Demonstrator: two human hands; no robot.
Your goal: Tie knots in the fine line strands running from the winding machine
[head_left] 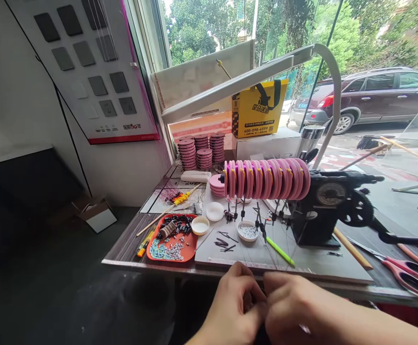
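Note:
My left hand (pixel 232 304) and my right hand (pixel 291 304) meet just in front of the table's near edge, fingers curled and pinched. Whatever lies between the fingertips is hidden or too fine to make out. Beyond them, a row of pink spools (pixel 266 179) sits on the shaft of a black hand-cranked winder (pixel 323 206). Thin lines with small black pieces (pixel 261 225) hang from the spools. A lime-green pen-like stick (pixel 280 252) rests on the board (pixel 223 259) beyond my hands. Near it stands a small white dish (pixel 247 231) of tiny metallic pieces.
An orange tray (pixel 172 259) of small beads and black parts stands at the left. Pink-handled scissors (pixel 404 270) and a wooden stick (pixel 352 249) lie at the right. Stacked pink spools (pixel 187 154) and a yellow bag (pixel 259 110) stand behind, under a white lamp arm (pixel 237 86).

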